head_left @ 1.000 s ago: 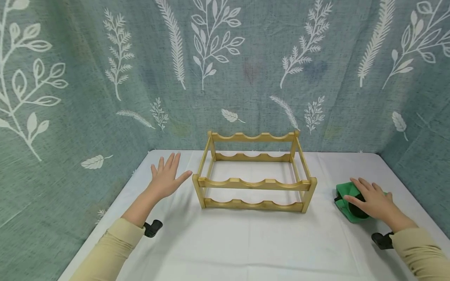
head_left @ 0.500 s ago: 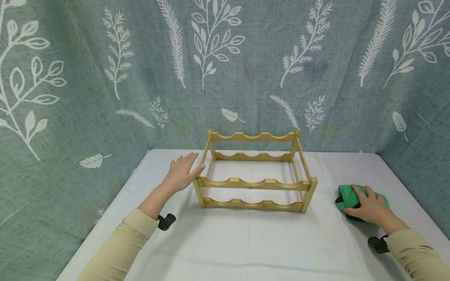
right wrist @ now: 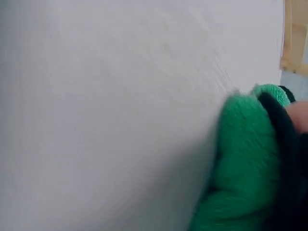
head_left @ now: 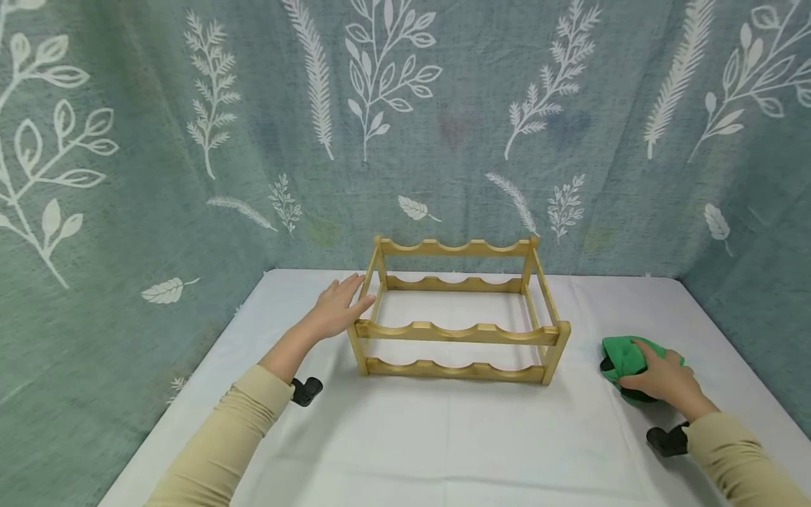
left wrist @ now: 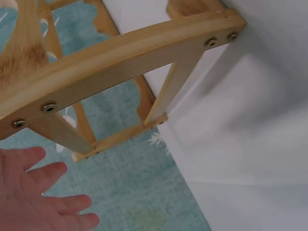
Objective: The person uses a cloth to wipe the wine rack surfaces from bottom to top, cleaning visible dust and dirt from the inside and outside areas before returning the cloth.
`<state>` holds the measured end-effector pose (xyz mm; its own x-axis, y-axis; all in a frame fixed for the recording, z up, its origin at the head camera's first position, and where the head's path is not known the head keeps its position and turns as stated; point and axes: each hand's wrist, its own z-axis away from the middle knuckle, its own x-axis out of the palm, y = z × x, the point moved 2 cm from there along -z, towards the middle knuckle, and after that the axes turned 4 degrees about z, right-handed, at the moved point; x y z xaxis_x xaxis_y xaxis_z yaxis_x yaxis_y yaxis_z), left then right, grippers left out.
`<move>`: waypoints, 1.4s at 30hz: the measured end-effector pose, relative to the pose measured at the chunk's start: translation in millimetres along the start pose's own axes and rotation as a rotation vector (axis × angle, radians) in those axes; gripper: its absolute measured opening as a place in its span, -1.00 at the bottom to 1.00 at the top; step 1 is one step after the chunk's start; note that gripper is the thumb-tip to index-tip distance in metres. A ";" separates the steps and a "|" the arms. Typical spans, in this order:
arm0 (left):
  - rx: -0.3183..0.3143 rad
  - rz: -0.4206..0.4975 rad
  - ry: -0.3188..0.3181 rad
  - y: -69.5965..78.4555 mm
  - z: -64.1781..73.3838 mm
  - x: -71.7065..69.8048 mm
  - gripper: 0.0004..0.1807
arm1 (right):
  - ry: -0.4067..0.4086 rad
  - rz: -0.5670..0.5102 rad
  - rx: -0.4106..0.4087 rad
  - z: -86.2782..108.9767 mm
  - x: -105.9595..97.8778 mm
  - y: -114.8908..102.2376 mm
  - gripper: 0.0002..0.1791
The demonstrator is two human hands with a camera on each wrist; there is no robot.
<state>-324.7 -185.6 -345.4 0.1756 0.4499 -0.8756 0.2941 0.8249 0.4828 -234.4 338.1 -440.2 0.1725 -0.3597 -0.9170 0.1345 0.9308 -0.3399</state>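
A light wooden rack with scalloped rails stands on the white-covered table. At its left end is my left hand, its fingers straight. In the left wrist view, that hand's spread fingers show beside the rack's end frame; contact between them is unclear. Over at the right, my right hand grips a green cloth with black parts, thumb on the near side. Seen from the right wrist, the cloth looks fuzzy and bunched, and only a bit of the thumb shows.
A teal curtain with white leaf prints hangs behind the table and along both sides. The white tablecloth stretches in front of the rack. A small black camera sits on each wrist, the left and the right.
My left hand has moved right, up to the rack's left end. The right hand has gone from lying spread on the green cloth to gripping it, and the cloth has bunched up.
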 end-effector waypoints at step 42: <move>-0.105 -0.090 -0.058 1.4 -8.9 0.6 -0.12 | -0.091 -0.061 -0.719 64.4 34.3 -196.2 -0.23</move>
<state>-332.5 -181.1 -345.4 0.2077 0.3548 -0.9116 0.2121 0.8934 0.3961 -192.0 139.0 -391.5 0.2694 -0.3869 -0.8819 -0.5230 0.7102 -0.4713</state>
